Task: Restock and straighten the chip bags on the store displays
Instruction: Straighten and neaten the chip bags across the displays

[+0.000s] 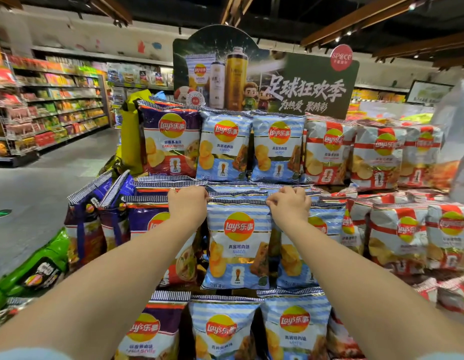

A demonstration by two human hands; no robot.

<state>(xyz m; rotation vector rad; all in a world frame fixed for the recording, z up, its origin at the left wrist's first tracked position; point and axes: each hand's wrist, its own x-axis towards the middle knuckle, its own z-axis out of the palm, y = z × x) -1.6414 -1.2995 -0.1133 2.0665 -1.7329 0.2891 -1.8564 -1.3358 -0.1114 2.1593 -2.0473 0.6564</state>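
A light-blue striped chip bag [238, 245] stands upright at the front of the middle tier of a stepped display. My left hand [188, 206] pinches its top left corner and my right hand [288, 205] pinches its top right corner. More blue bags line up behind it and on the top tier [225, 149] and the bottom tier [221, 328]. Purple bags [171, 144] fill the left column and red-and-white bags [400, 229] the right.
A dark green cardboard promotional sign [303, 92] rises behind the top tier. Green bags [33, 271] lie low at the left. An open grey aisle floor [43, 188] runs left toward stocked store shelves [59, 107]. A pale plastic bag [457, 141] hangs at the right edge.
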